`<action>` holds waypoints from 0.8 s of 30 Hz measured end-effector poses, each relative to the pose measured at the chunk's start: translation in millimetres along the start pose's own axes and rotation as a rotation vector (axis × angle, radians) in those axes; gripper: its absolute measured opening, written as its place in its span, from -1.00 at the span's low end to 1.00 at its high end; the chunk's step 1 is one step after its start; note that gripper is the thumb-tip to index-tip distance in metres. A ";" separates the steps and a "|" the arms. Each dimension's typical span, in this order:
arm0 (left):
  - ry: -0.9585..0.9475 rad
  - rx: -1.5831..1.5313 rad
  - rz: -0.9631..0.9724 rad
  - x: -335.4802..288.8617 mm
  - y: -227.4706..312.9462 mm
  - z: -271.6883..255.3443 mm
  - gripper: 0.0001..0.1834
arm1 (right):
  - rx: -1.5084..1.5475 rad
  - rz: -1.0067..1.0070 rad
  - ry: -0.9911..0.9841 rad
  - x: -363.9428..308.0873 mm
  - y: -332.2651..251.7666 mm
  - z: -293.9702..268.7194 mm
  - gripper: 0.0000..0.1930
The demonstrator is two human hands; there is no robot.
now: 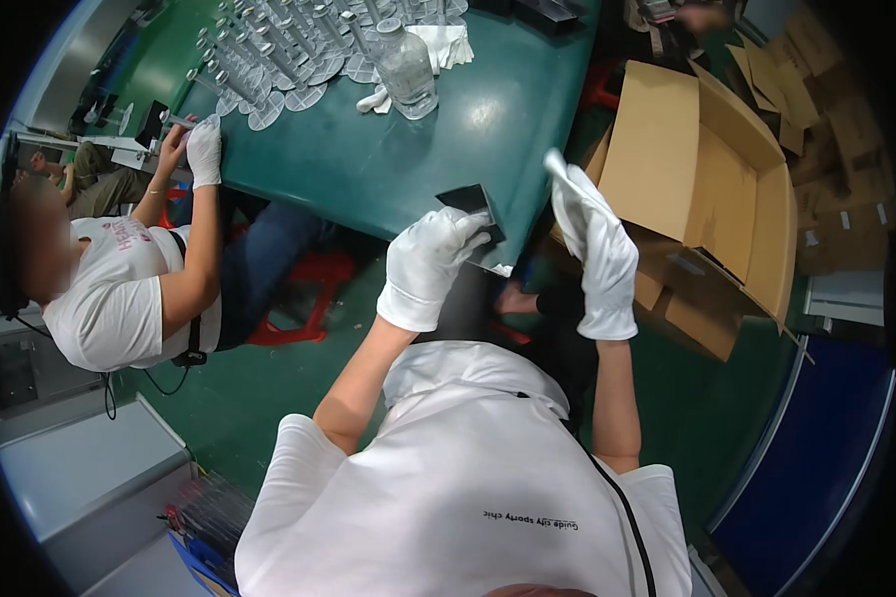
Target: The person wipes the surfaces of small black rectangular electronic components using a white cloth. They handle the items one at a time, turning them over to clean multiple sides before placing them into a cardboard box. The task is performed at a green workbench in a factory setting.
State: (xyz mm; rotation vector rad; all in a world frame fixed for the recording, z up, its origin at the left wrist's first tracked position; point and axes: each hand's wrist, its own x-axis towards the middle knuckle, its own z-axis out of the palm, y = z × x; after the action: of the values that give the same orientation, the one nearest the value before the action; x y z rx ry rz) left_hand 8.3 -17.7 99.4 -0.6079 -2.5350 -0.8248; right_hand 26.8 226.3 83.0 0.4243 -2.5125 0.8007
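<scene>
My left hand (423, 261), in a white glove, is closed on a glossy black box-like piece (471, 202) just off the table's near edge. A pale edge shows along the lower side of the piece. To the right of it my right hand (607, 261), also gloved in white, is raised between the table corner and a cardboard box. A white tip stretches up and left from it, smeared by motion. Whether this is a glove finger or a cloth, I cannot tell.
The green table (368, 164) bears several clear stands with round bases (294, 70), a clear bottle (405, 75) and a white cloth (446, 45). An open cardboard box (657, 149) stands at right. A co-worker (119, 264) in white gloves sits at left, beside a red stool (309, 294).
</scene>
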 end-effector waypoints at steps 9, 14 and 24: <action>-0.086 0.129 0.024 2.4 9.5 2.1 -0.83 | 0.110 -0.067 -0.039 33.4 -46.9 49.2 -0.79; -0.118 0.180 0.037 5.7 11.6 5.2 -0.83 | 0.054 0.028 -0.035 27.1 -47.4 48.6 -0.84; 0.056 -0.033 -0.236 0.7 -34.0 -12.7 -0.76 | 0.072 0.011 -0.022 -27.5 31.0 20.0 -0.76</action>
State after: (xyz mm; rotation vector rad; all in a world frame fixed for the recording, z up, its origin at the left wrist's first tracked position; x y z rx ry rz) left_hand -6.8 -50.3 93.9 -0.2938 -2.5784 -0.9509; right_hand 30.3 242.4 40.1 0.4457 -2.5141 0.8980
